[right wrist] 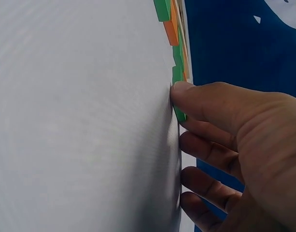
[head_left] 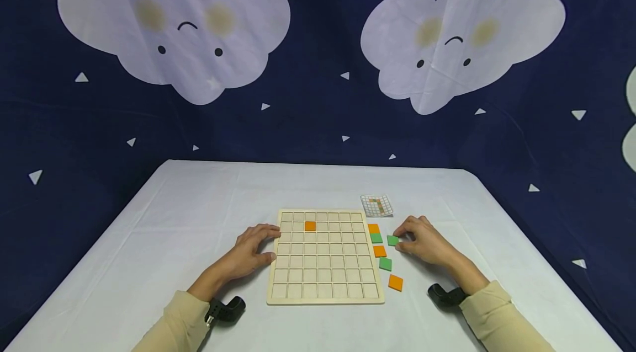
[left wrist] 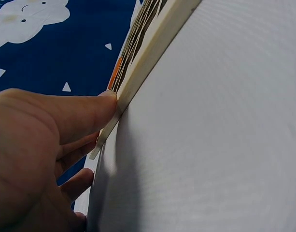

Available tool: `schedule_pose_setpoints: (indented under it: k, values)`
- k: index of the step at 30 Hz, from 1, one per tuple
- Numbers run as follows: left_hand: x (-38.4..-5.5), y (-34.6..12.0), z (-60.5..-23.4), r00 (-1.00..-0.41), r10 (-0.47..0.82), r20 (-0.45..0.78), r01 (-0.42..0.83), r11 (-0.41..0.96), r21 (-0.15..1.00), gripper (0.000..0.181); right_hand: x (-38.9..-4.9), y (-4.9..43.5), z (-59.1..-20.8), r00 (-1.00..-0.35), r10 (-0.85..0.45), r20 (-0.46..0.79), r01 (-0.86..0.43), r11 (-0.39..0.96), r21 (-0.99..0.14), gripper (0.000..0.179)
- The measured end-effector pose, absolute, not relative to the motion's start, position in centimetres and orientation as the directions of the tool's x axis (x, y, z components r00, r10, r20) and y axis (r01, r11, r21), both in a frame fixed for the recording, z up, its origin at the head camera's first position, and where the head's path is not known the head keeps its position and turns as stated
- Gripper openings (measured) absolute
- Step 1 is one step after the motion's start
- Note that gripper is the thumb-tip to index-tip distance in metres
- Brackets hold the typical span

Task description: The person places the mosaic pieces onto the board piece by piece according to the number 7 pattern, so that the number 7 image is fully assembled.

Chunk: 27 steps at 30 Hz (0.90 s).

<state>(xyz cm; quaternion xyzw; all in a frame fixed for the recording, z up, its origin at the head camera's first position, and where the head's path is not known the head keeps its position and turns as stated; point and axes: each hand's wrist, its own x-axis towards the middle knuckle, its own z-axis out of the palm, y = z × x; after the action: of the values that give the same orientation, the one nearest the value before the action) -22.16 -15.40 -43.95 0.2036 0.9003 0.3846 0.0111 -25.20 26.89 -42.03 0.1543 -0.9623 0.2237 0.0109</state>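
A wooden grid board [head_left: 325, 262] lies flat on the table, with one orange square tile [head_left: 310, 226] in a cell near its top. My left hand [head_left: 252, 250] rests along the board's left edge, thumb and fingers touching the rim with straight fingers. To the right of the board, my right hand [head_left: 426, 240] pinches a green square tile [head_left: 393, 240] between thumb and fingers. In the right wrist view, the pinched green tile [right wrist: 178, 107] is at the table surface under the thumb; part of it is hidden by the fingers.
Beside the board's right edge lie loose tiles: an orange tile [head_left: 374, 228] against a green tile [head_left: 376, 238], another orange tile [head_left: 380, 251], another green tile [head_left: 385, 264] and a nearer orange tile [head_left: 395, 283]. A small pattern card [head_left: 377, 206] lies beyond them on the white table [head_left: 199, 203].
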Motion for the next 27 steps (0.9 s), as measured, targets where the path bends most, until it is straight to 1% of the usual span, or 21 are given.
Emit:
schedule_pose_setpoints:
  k: [14, 27]
  values:
    - [-22.2, -15.5, -44.0, -0.916, 0.376, 0.139, 0.361, 0.62, 0.697, 0.042, -25.1, 26.7, -41.7, -0.955, -0.279, 0.1, -0.294, 0.846, -0.446, 0.021]
    - [-22.2, -15.5, -44.1, -0.91, 0.385, 0.153, 0.376, 0.612, 0.696, 0.042, -24.8, 24.8, -40.6, -0.931, -0.322, 0.17, -0.364, 0.818, -0.445, 0.02]
